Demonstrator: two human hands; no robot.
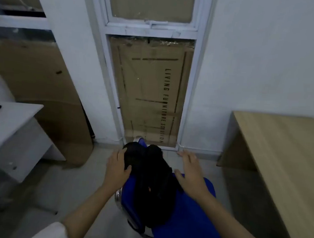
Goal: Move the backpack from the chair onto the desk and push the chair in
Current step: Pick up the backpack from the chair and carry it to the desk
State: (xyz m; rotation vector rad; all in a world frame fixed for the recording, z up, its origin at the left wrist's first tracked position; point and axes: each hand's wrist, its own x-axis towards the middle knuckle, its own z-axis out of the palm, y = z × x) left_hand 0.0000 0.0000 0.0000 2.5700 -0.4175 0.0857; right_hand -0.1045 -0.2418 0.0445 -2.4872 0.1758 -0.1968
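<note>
Two bare hands are reaching down over a black backpack (149, 182) that is lying on the seat of a blue chair (189, 220). The left hand (116, 168) is resting flat against the left side of the bag, fingers spread and its thumb pressing the fabric, not curled around anything. The right hand (189, 175) is hovering just beside the bag's right side, fingers loose and splayed, gripping nothing. A wooden desk (281, 161) is standing to the right of the chair against the wall, and a white desk (12, 129) is sitting off to the left
</note>
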